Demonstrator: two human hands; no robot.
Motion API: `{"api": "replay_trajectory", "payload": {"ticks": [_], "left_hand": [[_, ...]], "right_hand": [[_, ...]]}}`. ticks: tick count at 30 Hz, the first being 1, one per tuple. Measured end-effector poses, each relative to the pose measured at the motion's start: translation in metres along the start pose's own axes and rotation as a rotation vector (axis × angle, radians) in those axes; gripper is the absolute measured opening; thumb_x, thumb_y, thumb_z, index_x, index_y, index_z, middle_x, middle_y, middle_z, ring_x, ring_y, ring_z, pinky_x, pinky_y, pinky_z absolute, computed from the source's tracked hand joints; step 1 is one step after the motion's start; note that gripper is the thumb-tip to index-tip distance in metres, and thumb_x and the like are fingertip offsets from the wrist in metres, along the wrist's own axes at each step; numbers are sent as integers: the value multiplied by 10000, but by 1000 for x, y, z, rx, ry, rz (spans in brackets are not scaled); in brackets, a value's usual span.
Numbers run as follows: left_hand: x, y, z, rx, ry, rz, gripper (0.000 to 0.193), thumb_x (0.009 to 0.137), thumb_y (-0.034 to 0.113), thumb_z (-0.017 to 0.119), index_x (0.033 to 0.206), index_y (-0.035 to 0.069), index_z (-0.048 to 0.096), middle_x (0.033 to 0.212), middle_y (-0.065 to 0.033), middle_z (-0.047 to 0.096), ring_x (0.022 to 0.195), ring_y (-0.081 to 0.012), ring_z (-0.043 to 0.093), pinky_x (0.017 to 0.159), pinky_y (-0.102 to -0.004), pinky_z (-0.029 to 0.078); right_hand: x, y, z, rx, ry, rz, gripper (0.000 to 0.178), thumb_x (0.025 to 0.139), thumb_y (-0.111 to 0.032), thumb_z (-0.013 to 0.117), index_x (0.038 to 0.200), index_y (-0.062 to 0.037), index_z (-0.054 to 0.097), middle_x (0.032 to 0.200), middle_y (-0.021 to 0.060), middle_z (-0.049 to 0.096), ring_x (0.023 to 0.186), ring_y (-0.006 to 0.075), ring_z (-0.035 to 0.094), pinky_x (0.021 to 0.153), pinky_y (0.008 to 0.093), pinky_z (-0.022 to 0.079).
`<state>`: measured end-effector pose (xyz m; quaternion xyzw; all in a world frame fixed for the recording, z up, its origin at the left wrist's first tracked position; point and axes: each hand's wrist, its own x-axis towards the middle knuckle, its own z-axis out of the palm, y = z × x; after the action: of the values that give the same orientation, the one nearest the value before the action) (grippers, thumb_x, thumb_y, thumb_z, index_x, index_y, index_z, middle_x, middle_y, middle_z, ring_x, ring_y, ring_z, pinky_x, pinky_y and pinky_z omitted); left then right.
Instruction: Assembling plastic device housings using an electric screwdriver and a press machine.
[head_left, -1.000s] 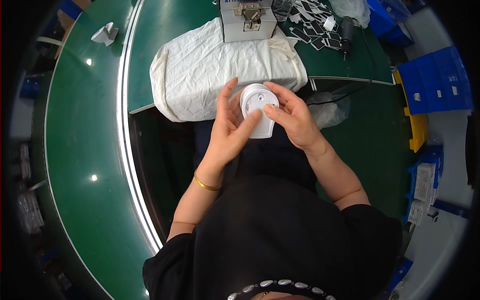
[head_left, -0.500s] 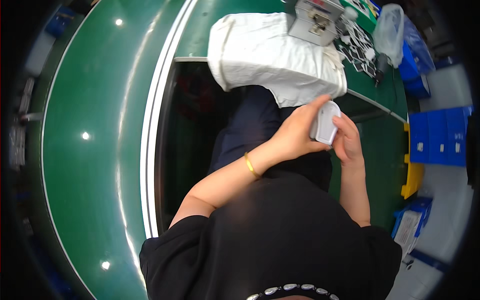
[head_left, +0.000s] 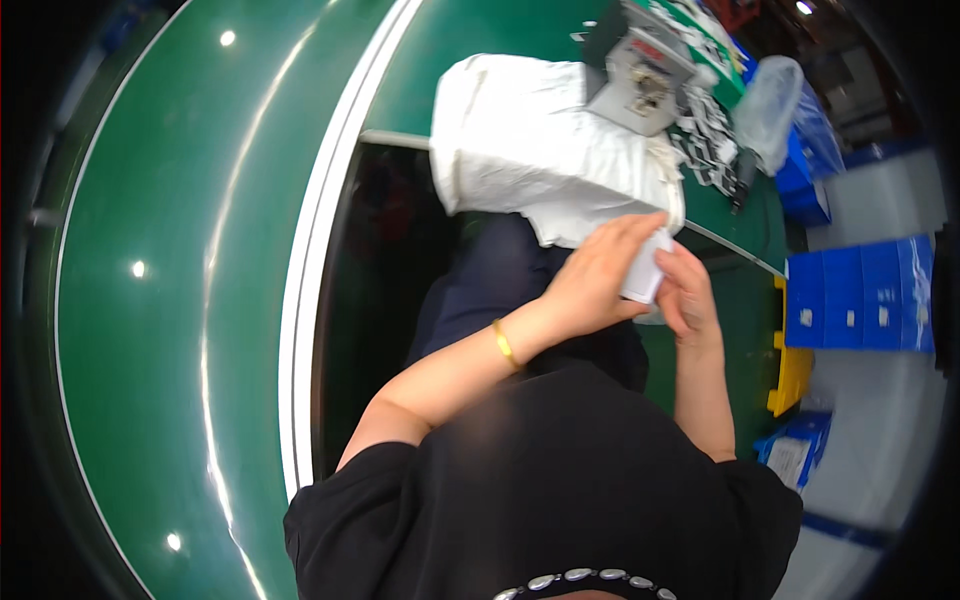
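A small white plastic piece with rounded corners [head_left: 643, 274] is held between my two hands, over the lap near the table's edge. My left hand [head_left: 598, 270] is closed round its left side, fingers laid along it and covering much of it. From the right, my right hand [head_left: 687, 288] grips the same piece with bent fingers. What exactly the piece is I cannot make out. Just beyond the hands lies a white cloth [head_left: 540, 130], hanging over the table's edge.
On the cloth's far right stands a grey metal box-shaped device [head_left: 640, 80]. Beside it lie several small black-and-white parts [head_left: 708, 140] and a clear plastic bag [head_left: 770, 115]. Blue bins [head_left: 860, 298] stand at the right. A green surface with a white edge [head_left: 200, 250] runs along the left.
The view has shifted, so the table and cloth sit lower in the picture. My left fingers now cover more of the white piece, and its face is seen less.
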<state>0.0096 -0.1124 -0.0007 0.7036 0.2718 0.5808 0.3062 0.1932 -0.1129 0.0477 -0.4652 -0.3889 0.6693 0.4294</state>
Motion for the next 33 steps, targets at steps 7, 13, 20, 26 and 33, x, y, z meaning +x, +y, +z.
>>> {"api": "replay_trajectory", "payload": {"ticks": [7, 13, 20, 26, 33], "left_hand": [[29, -3, -2, 93, -106, -317, 1104, 594, 171, 942, 1507, 45, 335, 1411, -190, 509, 1287, -350, 526, 1057, -413, 446], [71, -19, -7, 167, 24, -344, 1115, 596, 148, 941, 1511, 39, 314, 1357, -188, 523, 1184, -367, 551, 1006, -427, 465], [97, -49, 4, 244, -48, -383, 1129, 581, 136, 948, 1509, 36, 314, 1428, -174, 481, 1256, -362, 520, 1038, -418, 456], [87, -64, 3, 297, -96, -377, 1144, 572, 186, 973, 1493, 6, 319, 1463, -188, 448, 1310, -345, 507, 1099, -427, 415], [88, -73, -2, 264, -99, -278, 1029, 568, 138, 953, 1435, 55, 405, 1417, -172, 515, 1231, -364, 551, 993, -419, 488]], "right_hand": [[36, -24, -61, -24, 72, -61, 400, 1004, -196, 613, 1311, 51, 544, 1188, 167, 666, 1019, 205, 687, 884, 340, 585], [104, -100, -214, -373, 740, -374, 474, 893, -183, 766, 1269, 44, 587, 1044, 115, 696, 847, 156, 678, 737, 260, 566], [208, -118, -360, -662, 889, -29, 416, 725, -354, 881, 718, -18, 637, 674, 59, 613, 533, 149, 558, 464, 331, 406], [212, -118, -350, -420, 834, -32, 383, 725, -277, 843, 905, 34, 711, 748, 72, 657, 623, 178, 633, 555, 347, 484], [152, -156, -237, 514, -37, -511, 485, 822, -65, 609, 1286, 10, 489, 1161, 182, 517, 1076, 288, 550, 1027, 450, 450]]}}
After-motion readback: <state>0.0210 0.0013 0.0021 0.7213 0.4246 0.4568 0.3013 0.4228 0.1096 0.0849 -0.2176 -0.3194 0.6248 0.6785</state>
